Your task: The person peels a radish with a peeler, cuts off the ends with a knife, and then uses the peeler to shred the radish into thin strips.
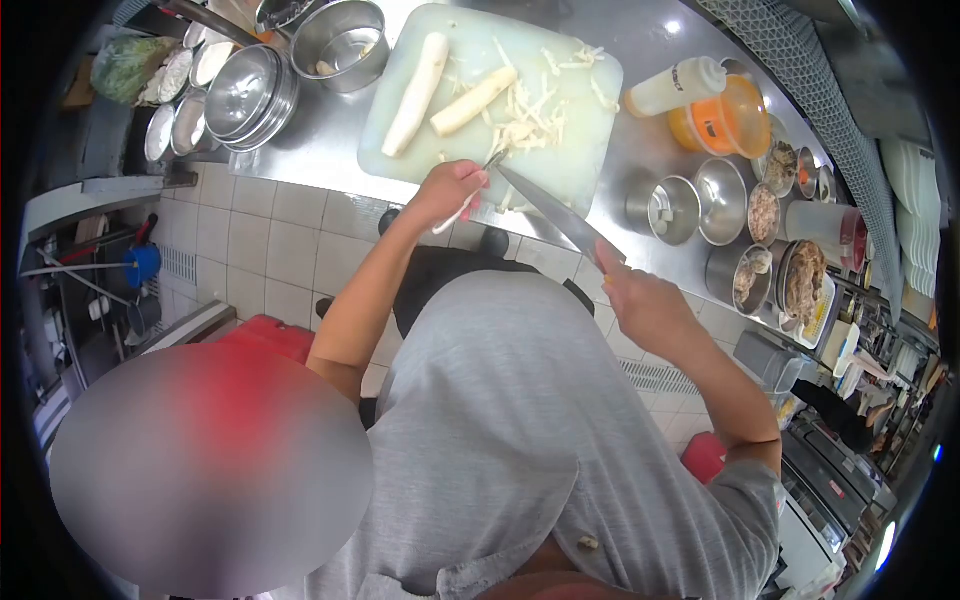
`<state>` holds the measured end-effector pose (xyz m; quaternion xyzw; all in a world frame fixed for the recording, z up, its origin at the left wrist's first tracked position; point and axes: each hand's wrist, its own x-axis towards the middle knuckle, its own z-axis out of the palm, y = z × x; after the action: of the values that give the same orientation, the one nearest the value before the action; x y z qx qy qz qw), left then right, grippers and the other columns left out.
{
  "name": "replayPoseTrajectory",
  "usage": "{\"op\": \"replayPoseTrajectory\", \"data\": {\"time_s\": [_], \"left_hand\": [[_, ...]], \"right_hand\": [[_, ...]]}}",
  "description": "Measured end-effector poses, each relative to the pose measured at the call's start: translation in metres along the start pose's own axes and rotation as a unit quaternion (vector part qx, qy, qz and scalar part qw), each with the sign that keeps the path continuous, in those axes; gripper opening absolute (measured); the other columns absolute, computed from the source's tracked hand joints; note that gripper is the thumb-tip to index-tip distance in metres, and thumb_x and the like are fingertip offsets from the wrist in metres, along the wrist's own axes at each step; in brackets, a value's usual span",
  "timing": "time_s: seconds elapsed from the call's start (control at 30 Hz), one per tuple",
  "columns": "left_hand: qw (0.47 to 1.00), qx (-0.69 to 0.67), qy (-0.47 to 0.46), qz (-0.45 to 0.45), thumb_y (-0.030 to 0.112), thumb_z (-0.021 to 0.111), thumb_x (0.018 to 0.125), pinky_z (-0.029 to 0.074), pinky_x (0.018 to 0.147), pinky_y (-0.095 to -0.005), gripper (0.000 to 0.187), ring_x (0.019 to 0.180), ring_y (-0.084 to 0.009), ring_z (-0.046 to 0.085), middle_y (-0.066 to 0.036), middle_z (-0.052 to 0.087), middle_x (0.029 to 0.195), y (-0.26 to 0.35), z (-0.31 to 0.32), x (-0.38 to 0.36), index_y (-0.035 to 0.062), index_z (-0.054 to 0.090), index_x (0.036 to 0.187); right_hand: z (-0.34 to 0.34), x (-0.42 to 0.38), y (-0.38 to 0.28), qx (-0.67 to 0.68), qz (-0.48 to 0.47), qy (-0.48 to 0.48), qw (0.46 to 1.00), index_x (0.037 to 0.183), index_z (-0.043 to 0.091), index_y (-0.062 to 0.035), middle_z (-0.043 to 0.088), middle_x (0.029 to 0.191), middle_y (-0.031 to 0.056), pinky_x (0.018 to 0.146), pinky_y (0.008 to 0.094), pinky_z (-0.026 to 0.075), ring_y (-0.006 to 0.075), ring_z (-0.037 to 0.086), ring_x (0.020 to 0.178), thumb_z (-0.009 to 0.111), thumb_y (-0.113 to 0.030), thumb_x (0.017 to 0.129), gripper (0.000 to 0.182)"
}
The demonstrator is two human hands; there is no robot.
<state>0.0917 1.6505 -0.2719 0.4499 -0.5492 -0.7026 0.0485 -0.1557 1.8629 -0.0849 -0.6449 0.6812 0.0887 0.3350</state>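
Note:
My left hand (450,192) is closed at the near edge of the white cutting board (585,150). Between its fingers is a slim tool with a metal tip (494,160); a pale strip hangs below the hand. My right hand (645,305) grips a large kitchen knife (550,212) by its handle, the blade slanting over the board's near edge toward the metal tip. On the board lie a long peeled white root (416,95) and a shorter piece (475,101). Pale shavings (520,130) are scattered to the right of them.
Stacked steel bowls (245,95) and a steel pot (340,45) stand left of the board. To the right are a squeeze bottle (675,88), an orange tub (725,115), steel bowls (720,200) and pots of food (803,280). A patterned cloth (830,120) hangs along the right side.

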Motion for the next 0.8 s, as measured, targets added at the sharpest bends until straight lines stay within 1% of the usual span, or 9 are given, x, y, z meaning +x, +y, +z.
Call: {"op": "replayPoseTrajectory", "data": {"time_s": [0.03,0.13,0.23,0.3,0.33,0.43,0.53,0.63,0.8], "left_hand": [[1.0,-0.005,0.0,-0.001,0.023,0.058,0.104,0.049,0.055,-0.0306,0.027,0.051,-0.0142,0.056,-0.006,0.063,0.072,0.0,0.0,-0.001,-0.0016,0.066,0.101],[0.999,-0.053,-0.002,0.007,0.023,0.058,0.104,0.049,0.057,-0.0295,0.026,0.052,-0.0131,0.056,-0.005,0.063,0.074,-0.002,0.002,-0.007,-0.0008,0.067,0.103],[0.997,-0.079,0.019,0.018,0.027,0.056,0.108,0.045,0.05,-0.0267,0.025,0.051,-0.0104,0.051,-0.004,0.061,0.073,0.009,0.007,-0.019,0.0038,0.066,0.105],[0.994,-0.1,0.035,0.036,0.026,0.056,0.108,0.045,0.051,-0.0262,0.024,0.052,-0.0101,0.051,-0.003,0.06,0.074,0.025,0.005,-0.032,0.0037,0.066,0.105],[0.992,-0.11,0.046,0.047,0.026,0.056,0.108,0.045,0.051,-0.026,0.024,0.052,-0.0099,0.051,-0.003,0.06,0.074,0.034,0.003,-0.038,0.0036,0.065,0.106],[0.991,-0.05,0.078,0.101,0.024,0.057,0.105,0.048,0.055,-0.0279,0.025,0.055,-0.0103,0.055,-0.004,0.062,0.074,0.046,-0.003,-0.051,0.0014,0.067,0.108],[0.988,-0.005,0.095,0.12,0.022,0.059,0.105,0.048,0.054,-0.0275,0.022,0.057,-0.0086,0.054,-0.003,0.062,0.074,0.059,-0.003,-0.063,0.0016,0.067,0.109],[0.984,-0.011,0.1,0.148,0.019,0.061,0.104,0.048,0.055,-0.0271,0.02,0.059,-0.0073,0.054,-0.003,0.062,0.075,0.061,0.0,-0.068,0.001,0.067,0.111],[0.98,0.004,0.106,0.168,0.018,0.063,0.103,0.048,0.056,-0.0267,0.021,0.06,-0.007,0.054,-0.002,0.063,0.076,0.059,0.005,-0.072,0.0004,0.067,0.114]], "right_hand": [[0.007,-0.003,-0.001,-0.012,0.004,0.023,1.0,0.156,0.04,-0.0065,0.072,0.099,0.0222,0.072,0.0517,0.058,0.0421,0.071,0.077,0.054,-0.024,0.105,0.056],[0.021,-0.013,0.004,-0.085,0.027,0.046,0.995,0.161,0.031,-0.0128,0.068,0.087,0.0185,0.068,0.0493,0.057,0.0375,0.069,0.076,0.059,-0.024,0.103,0.065],[0.02,-0.019,0.007,-0.092,0.035,0.036,0.994,0.16,0.037,-0.0106,0.072,0.1,0.0181,0.069,0.0474,0.058,0.0375,0.071,0.077,0.059,-0.026,0.104,0.062],[0.029,-0.023,0.024,0.029,-0.022,0.1,0.994,0.159,0.039,-0.0128,0.073,0.098,0.0175,0.069,0.0461,0.058,0.0371,0.071,0.078,0.062,-0.022,0.102,0.063],[0.031,-0.022,0.029,0.089,-0.053,0.133,0.986,0.159,0.039,-0.014,0.073,0.098,0.0172,0.069,0.0455,0.059,0.0369,0.071,0.079,0.063,-0.02,0.101,0.063],[0.027,-0.028,0.028,0.134,-0.071,0.172,0.973,0.159,0.041,-0.0161,0.074,0.097,0.0163,0.071,0.0448,0.059,0.0367,0.072,0.08,0.065,-0.015,0.099,0.064],[0.023,-0.027,0.029,0.113,-0.067,0.187,0.973,0.158,0.043,-0.0157,0.074,0.098,0.0159,0.071,0.0449,0.059,0.0362,0.072,0.08,0.066,-0.014,0.098,0.064],[0.022,-0.027,0.029,0.09,-0.066,0.198,0.974,0.157,0.045,-0.016,0.074,0.096,0.015,0.068,0.0444,0.059,0.0355,0.072,0.075,0.067,-0.016,0.098,0.063],[0.023,-0.028,0.029,0.081,-0.073,0.205,0.973,0.157,0.046,-0.0168,0.073,0.092,0.0134,0.065,0.0439,0.059,0.0342,0.07,0.07,0.068,-0.018,0.098,0.063]]}}
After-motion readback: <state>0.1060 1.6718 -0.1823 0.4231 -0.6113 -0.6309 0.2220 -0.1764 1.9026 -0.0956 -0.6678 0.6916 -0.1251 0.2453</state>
